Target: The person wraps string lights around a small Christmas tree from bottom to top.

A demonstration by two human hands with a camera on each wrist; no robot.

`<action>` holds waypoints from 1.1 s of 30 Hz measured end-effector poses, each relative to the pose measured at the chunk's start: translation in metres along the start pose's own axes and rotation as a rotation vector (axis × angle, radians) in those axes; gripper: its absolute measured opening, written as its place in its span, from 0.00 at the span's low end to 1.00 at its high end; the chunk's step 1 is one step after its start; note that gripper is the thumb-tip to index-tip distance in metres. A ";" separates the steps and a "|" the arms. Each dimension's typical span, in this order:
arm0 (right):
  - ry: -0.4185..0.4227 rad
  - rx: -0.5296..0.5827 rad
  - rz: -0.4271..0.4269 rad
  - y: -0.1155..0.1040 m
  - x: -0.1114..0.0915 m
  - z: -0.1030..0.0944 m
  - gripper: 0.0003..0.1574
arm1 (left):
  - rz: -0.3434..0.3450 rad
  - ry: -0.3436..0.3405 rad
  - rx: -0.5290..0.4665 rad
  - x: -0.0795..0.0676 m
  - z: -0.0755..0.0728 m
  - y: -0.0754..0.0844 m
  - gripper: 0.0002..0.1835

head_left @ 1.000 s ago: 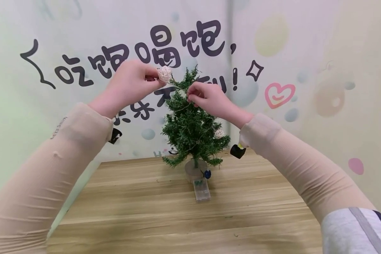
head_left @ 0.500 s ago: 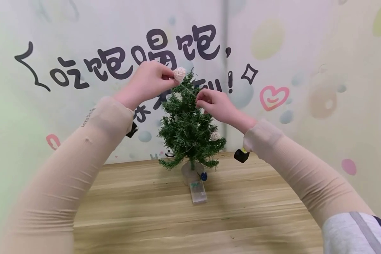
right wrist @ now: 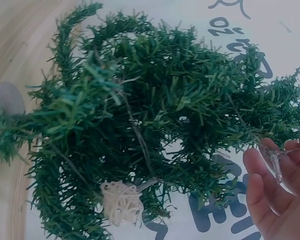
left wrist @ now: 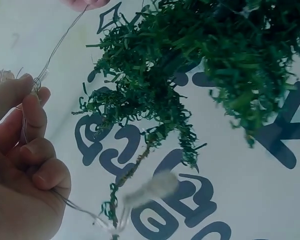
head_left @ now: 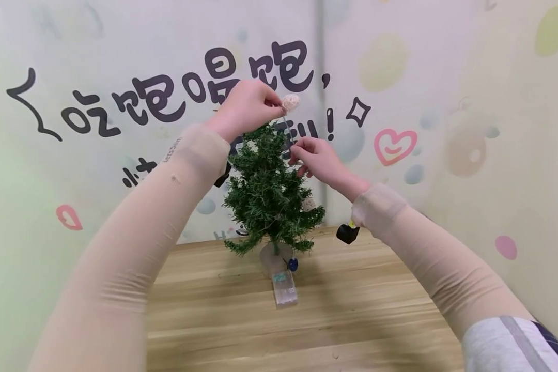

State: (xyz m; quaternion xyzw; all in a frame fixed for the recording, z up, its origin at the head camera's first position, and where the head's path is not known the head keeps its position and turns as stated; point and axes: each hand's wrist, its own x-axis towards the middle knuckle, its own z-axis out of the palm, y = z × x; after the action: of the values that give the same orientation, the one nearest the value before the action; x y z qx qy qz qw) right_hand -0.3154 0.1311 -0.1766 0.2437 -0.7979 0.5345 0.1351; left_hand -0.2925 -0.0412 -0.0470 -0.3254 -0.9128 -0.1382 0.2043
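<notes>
A small green artificial Christmas tree point(head_left: 269, 196) stands upright in the head view. Thin wire of a light string point(left wrist: 62, 40) runs over its branches. My left hand point(head_left: 253, 103) is at the treetop, its thumb and fingertips pinching the wire beside a white woven ball point(head_left: 290, 102). Lower and to the right, my right hand point(head_left: 321, 160) pinches the same wire, which is stretched between both hands. A small clear bulb point(right wrist: 276, 167) shows at my right fingers in the right wrist view. Another white woven ball point(right wrist: 121, 202) hangs lower among the branches.
The tree's round base point(head_left: 269, 258) stands on a wood-grain table point(head_left: 214, 320). In front of it lies a clear flat box point(head_left: 285, 289), with a small dark-blue item point(head_left: 293, 264) near the base. Behind rises a printed wall covering point(head_left: 353, 62) with large black lettering.
My left hand has carried the upper woven ball rightward, from left of the treetop across to its right side. My right hand has shifted slightly right and down, still pinching the wire.
</notes>
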 end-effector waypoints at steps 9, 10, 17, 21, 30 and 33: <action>0.077 0.002 0.070 -0.007 0.012 0.000 0.09 | -0.073 0.024 0.096 0.023 -0.002 -0.001 0.14; 0.084 -0.002 0.078 -0.008 0.013 0.000 0.09 | -0.076 0.029 0.105 0.024 -0.003 -0.003 0.14; 0.101 -0.023 0.080 -0.009 0.016 -0.002 0.10 | -0.167 0.010 0.038 0.025 -0.007 -0.023 0.16; 0.117 -0.044 0.060 -0.009 0.017 -0.002 0.09 | -0.196 -0.035 -0.019 0.024 -0.011 -0.035 0.17; 0.092 -0.061 0.057 -0.004 0.019 0.002 0.11 | -0.204 -0.285 -0.064 0.018 -0.022 -0.057 0.21; 0.089 -0.051 0.053 -0.003 0.019 0.003 0.11 | -0.208 -0.362 -0.073 0.018 -0.028 -0.061 0.20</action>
State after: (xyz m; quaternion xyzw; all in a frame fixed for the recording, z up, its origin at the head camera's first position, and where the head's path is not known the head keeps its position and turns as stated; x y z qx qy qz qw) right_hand -0.3301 0.1231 -0.1666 0.1948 -0.8108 0.5276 0.1622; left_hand -0.3371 -0.0883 -0.0212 -0.2562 -0.9577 -0.1309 0.0097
